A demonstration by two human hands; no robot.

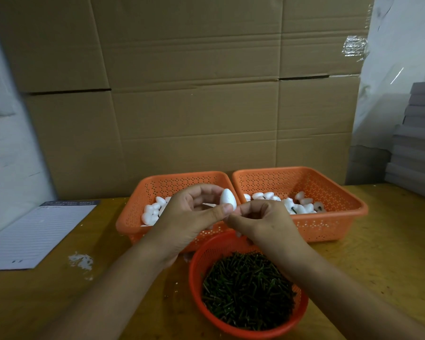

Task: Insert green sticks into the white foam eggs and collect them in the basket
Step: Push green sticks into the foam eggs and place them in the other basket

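Note:
My left hand [190, 214] holds a white foam egg [227, 198] upright between thumb and fingers, above the left orange basket [138, 192], which contains plain white eggs [152, 212]. My right hand [260, 217] is pinched shut against the egg's lower end; whatever it holds is hidden by the fingers. The right orange basket [329, 192] contains eggs [302, 204], at least one with a green stick showing. A round red basket [201, 256] full of green sticks [245, 290] sits nearest me.
A lined paper pad [35, 236] lies at the left on the wooden table [378, 253]. White foam crumbs [81, 261] lie near it. A cardboard wall [194, 94] stands behind the baskets. Grey stacked boards [417, 143] are at the right.

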